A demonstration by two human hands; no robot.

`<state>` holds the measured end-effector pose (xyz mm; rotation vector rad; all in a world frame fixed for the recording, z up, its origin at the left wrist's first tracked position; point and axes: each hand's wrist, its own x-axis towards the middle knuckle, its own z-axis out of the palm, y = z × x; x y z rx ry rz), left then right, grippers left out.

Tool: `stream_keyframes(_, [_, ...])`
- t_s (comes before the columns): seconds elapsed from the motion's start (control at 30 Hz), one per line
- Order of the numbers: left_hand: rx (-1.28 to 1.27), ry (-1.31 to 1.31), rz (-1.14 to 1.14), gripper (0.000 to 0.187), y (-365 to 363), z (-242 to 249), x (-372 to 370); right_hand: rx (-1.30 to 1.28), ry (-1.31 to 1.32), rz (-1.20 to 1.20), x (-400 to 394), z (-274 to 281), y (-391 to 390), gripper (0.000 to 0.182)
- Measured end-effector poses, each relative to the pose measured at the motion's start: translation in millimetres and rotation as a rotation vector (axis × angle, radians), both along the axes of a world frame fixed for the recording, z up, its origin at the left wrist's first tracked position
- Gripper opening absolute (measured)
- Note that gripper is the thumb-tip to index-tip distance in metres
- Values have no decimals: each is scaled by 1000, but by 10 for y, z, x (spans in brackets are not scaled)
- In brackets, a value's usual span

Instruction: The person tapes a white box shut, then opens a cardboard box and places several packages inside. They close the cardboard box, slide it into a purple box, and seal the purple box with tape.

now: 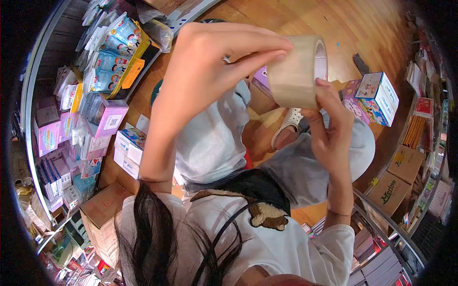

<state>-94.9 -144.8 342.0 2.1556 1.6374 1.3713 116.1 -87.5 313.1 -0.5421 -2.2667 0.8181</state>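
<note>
A wide roll of clear packing tape (292, 76) is up in front of me, above my lap. My right hand (330, 126) grips its lower right rim between thumb and fingers, with the fingertips at the open core. My left hand (205, 71) reaches across from the left. Its thumb and fingers are pinched together at the upper left of the roll, right at the tape's surface. Under the roll, partly hidden, is a purple box (262, 81) near the floor.
Shelves with packaged goods (110, 59) line the left side. Printed boxes (379, 97) stand on the wooden floor (310, 16) at the right, with brown cartons (393, 190) behind. A large cardboard box (107, 205) sits at the lower left. My knees (210, 128) are below my hands.
</note>
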Motion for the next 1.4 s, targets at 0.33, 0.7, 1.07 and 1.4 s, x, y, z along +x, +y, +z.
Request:
stream_keyframes(0.33, [-138,-684,-144,29,-107,-209,192,-650,320,10,17,64,-101,29])
stream_keyframes(0.7, [-159,-1280,-24,30,-85,-255,453,-81,437,-124,153,216,246,16])
stream_keyframes(1.07, [-435,-1073,-24,36,-193,-297,353,-132,225,160,-183,319,87,24])
stream_keyframes(1.4, [-507,-1277,154,32,-218,-295,467,65,145,222,-307,252,120,10])
